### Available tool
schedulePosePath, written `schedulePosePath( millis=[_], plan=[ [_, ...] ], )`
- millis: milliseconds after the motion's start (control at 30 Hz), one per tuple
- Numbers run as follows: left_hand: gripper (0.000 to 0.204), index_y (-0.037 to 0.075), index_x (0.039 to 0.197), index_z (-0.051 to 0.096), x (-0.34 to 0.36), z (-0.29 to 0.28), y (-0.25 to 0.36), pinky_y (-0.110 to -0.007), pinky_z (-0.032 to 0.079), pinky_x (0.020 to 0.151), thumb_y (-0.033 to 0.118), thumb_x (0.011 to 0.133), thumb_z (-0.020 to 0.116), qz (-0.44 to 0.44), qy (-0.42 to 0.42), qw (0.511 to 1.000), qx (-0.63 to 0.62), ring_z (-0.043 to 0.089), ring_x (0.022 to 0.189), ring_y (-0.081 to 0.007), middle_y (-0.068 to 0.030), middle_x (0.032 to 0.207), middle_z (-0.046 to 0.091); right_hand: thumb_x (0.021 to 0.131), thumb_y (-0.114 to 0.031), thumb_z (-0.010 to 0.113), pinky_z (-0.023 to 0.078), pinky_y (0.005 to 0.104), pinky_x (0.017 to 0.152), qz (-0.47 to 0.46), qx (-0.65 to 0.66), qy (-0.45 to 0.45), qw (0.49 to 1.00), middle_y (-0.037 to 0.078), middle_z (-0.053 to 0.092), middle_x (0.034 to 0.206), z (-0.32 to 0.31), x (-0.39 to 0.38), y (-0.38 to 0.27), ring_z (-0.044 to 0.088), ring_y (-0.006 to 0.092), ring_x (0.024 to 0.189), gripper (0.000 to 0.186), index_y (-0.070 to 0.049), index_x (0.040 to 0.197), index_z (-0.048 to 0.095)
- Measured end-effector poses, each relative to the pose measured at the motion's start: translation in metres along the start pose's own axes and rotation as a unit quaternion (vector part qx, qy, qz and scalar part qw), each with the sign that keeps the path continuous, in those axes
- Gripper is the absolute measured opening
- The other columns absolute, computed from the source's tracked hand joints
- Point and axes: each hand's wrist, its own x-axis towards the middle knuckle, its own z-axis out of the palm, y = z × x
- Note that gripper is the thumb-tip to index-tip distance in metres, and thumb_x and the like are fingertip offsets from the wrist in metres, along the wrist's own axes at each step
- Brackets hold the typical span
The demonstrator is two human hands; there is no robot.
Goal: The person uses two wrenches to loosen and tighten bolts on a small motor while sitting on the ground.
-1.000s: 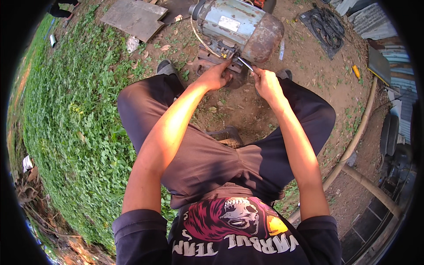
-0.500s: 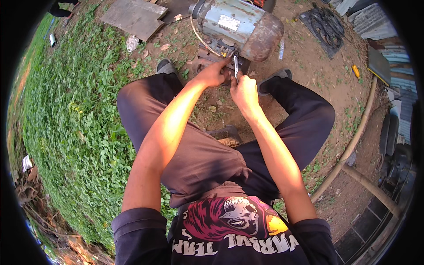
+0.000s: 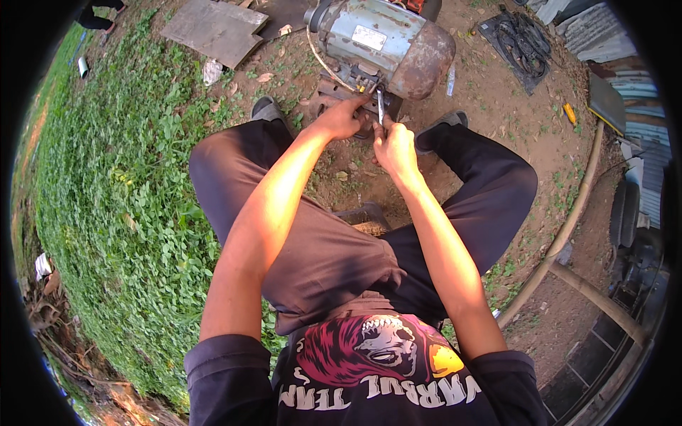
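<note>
Motor on bare ground; right hand closed on wrench

Blue-grey motor (image 3: pixel 355 21) lies at the far side of the bare ground (image 3: pixel 497 113), right of the edge of the grass (image 3: pixel 142 177). Its rusted end cover (image 3: pixel 425 60) faces right. By its metal body it is judged heavy, rigid and rough to grip; hold is best taken beneath both ends, not by the pale cable (image 3: pixel 313 50), which looks flexible and weaker.

Right hand (image 3: pixel 396 148) is closed round the handle of a silver wrench (image 3: pixel 380 106), presumably light, stiff and smooth. Its far end reaches the motor's near side; engagement cannot be confirmed. Left hand (image 3: pixel 343 118) is partly curled, a finger extended to the terminal area (image 3: pixel 359 77); whether it pinches anything cannot be told.

Obstructions: cable loops near the left hand; right foot (image 3: pixel 431 136) limits room. Clear of the work: grey board (image 3: pixel 213 32) left, coiled black hose or cable (image 3: pixel 522 46) right.
</note>
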Motion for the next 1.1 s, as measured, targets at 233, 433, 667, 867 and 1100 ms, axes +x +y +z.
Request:
schedulePosePath(
  millis=[233,433,667,867,1100],
  plan=[
    [0.06,0.015,0.142,0.036,-0.01,-0.005,0.0,-0.037,0.046,0.087,0.016,0.085,0.057,0.019,-0.005,0.999,0.03,0.061,0.098,-0.03,-0.0193,0.104,0.063,0.092,-0.013,0.053,0.05,0.0314,0.038,-0.009,0.026,-0.015,1.0,0.016,0.062,0.058,-0.003,-0.001,0.0,0.062,0.0204,0.043,0.03,0.007,0.114,0.057],
    [0.055,0.011,0.138,0.042,-0.028,-0.02,-0.013,-0.038,0.045,0.09,0.022,0.087,0.058,0.036,0.005,0.996,0.086,0.061,0.102,-0.0295,-0.0206,0.112,0.062,0.091,-0.017,0.052,0.051,0.0469,0.067,-0.094,-0.086,0.054,0.99,0.028,0.063,0.076,-0.007,0.007,0.018,0.065,0.0403,0.075,0.022,0.0,0.102,0.061],
    [0.051,0.005,0.132,0.048,-0.084,-0.061,0.015,-0.038,0.043,0.096,0.026,0.087,0.06,-0.068,-0.01,0.994,0.079,0.055,0.115,-0.0308,-0.022,0.126,0.054,0.09,-0.023,0.057,0.05,0.0442,0.067,-0.125,-0.094,0.009,0.988,0.026,0.062,0.075,-0.011,-0.024,0.007,0.063,0.0421,0.075,0.026,0.001,0.087,0.065],
    [0.042,0.005,0.124,0.056,-0.131,-0.057,0.044,-0.035,0.045,0.092,0.023,0.086,0.063,0.107,0.048,0.989,0.095,0.059,0.108,-0.0278,-0.0157,0.118,0.061,0.084,-0.033,0.068,0.048,0.0308,0.054,-0.166,-0.061,-0.189,0.966,0.008,0.065,0.062,-0.048,-0.055,-0.069,0.061,0.0108,0.056,0.035,0.002,0.078,0.069],
    [0.018,0.001,0.102,0.056,-0.129,-0.102,0.109,-0.026,0.037,0.056,0.017,0.095,0.051,0.152,0.049,0.984,-0.078,0.042,0.061,-0.0079,0.001,0.067,0.048,0.091,-0.02,0.062,0.049,0.0248,0.05,-0.074,0.23,-0.284,0.928,0.009,0.065,0.073,-0.12,-0.037,-0.145,0.059,0.0105,0.055,0.024,0.004,0.095,0.061]
  ],
)
